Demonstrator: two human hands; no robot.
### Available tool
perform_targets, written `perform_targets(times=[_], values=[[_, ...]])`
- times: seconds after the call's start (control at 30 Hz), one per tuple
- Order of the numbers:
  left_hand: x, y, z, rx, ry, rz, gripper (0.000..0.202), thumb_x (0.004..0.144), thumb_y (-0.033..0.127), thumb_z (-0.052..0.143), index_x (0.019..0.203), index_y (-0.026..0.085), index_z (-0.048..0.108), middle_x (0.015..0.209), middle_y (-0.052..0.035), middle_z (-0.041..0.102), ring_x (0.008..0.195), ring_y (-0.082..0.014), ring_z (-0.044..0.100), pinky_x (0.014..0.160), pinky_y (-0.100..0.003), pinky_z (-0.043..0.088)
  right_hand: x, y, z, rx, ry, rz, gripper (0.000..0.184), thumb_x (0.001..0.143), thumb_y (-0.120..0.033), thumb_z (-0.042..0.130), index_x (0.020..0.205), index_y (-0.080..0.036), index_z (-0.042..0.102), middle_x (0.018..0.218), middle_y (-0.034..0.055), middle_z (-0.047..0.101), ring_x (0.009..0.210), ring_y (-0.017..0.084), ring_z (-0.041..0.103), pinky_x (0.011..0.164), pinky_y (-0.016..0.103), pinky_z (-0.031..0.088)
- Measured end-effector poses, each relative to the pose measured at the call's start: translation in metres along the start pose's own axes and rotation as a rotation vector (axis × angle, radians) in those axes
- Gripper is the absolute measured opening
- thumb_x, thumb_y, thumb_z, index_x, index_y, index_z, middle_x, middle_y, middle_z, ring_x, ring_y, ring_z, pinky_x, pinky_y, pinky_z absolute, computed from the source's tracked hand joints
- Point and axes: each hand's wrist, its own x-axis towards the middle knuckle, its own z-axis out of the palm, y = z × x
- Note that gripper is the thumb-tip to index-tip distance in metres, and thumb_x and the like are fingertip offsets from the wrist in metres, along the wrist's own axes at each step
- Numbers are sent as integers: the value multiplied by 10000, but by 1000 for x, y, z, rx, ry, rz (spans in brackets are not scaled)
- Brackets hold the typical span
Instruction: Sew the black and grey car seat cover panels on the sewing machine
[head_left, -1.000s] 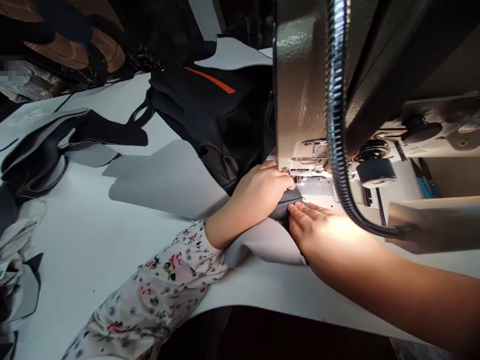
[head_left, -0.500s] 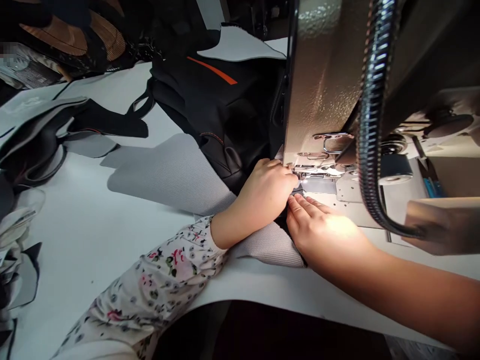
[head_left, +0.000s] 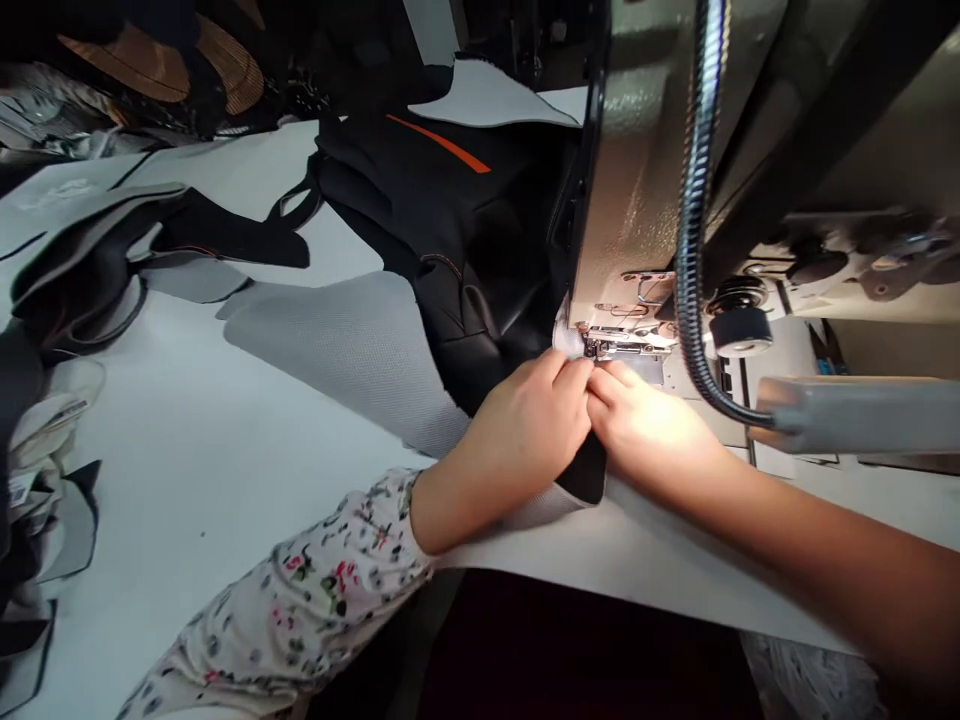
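Note:
Black fabric [head_left: 517, 230] with a grey mesh-like backing [head_left: 345, 340] and an orange stripe lies beside the sewing machine [head_left: 630, 180]. My left hand [head_left: 532, 415] is closed on the fabric's edge just in front of the presser foot [head_left: 596, 347]. Against it, my right hand [head_left: 645, 415] pinches the same edge, its fingertips touching those of the left. A black flap of the piece hangs below the two hands. The fingertips hide the exact spot they grip.
A lamp [head_left: 847, 415] on a flexible metal neck [head_left: 691, 200] reaches close over my right hand. Blue-handled scissors [head_left: 829, 345] lie behind it. More black and grey cut pieces [head_left: 82, 270] are heaped on the white table [head_left: 165, 430] at left.
My right hand has gone from lying flat on the fabric to pinching its edge. My left hand has shifted slightly towards me, and the two hands now meet.

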Motion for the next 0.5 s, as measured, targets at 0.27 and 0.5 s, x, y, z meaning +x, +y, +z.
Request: perform_targets(times=[0.27,0.5], values=[[-2,24,25,204,-7,-68,560,909,413,627,1324,41,570,1251,-218,634,1211,-377,566,1187,-663,297,10,29,15,59,246,105,243,978,-179,471,1015,-129,706,960,120,685,868,225,624,851,334,500],[31,-6,21,272,69,-26,324,1023,95,330,1040,108,653,1020,-143,699,1004,-300,656,850,-444,467,16,34,15,52,340,112,242,971,-243,481,976,-132,695,904,117,716,812,227,645,777,320,493]])
